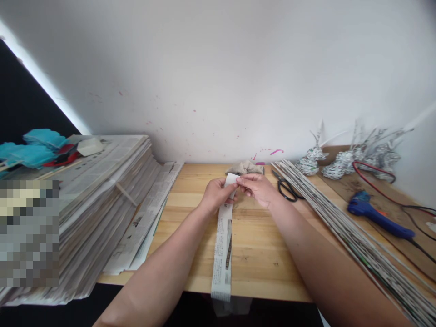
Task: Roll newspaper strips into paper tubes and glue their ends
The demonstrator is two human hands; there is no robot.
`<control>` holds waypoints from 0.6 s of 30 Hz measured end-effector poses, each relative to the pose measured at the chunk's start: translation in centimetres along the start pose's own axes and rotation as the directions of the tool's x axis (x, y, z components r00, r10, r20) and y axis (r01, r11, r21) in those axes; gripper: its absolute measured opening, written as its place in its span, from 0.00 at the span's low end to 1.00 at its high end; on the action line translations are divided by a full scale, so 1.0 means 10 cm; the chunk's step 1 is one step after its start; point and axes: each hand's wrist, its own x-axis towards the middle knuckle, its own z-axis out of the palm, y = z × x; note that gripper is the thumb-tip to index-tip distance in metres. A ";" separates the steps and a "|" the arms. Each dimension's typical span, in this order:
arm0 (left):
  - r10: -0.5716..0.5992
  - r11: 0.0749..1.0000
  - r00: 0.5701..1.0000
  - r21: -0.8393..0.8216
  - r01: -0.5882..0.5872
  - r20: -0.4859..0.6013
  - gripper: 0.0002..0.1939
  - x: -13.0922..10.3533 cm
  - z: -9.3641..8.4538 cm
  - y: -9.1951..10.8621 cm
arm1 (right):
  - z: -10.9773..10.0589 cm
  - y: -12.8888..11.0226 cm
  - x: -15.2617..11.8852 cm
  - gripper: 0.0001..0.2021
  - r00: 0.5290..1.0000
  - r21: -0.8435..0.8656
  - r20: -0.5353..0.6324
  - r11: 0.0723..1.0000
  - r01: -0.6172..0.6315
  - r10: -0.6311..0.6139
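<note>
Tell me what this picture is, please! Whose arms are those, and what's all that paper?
There's no robot here. A person wears a camera on their head, looking forward and down, so you see their own bare arms.

Their left hand and right hand pinch the top of a long newspaper strip over a wooden table.

On the left is a tall newspaper stack. On the right are black-handled scissors, thin paper sticks, a blue tool and lumpy paper shapes.
</note>
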 end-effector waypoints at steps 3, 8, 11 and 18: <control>-0.018 1.000 1.000 -0.007 0.018 0.005 0.08 0.00 0.01 0.00 | 0.01 0.01 0.00 0.16 1.000 -0.005 -0.008 1.000 0.008 -0.008; -0.058 0.998 0.998 -0.021 0.058 -0.017 0.08 0.03 0.01 -0.02 | 0.01 0.01 0.00 0.16 1.000 -0.016 -0.002 1.000 0.007 -0.007; -0.052 0.999 0.998 -0.012 0.052 -0.027 0.09 0.05 0.01 -0.05 | 0.02 0.01 0.00 0.16 1.000 -0.019 -0.027 1.000 -0.004 0.003; 0.003 0.998 1.000 0.063 -0.002 -0.020 0.12 0.10 -0.01 -0.13 | 0.06 0.00 0.00 0.15 0.996 -0.023 -0.079 0.999 -0.031 0.030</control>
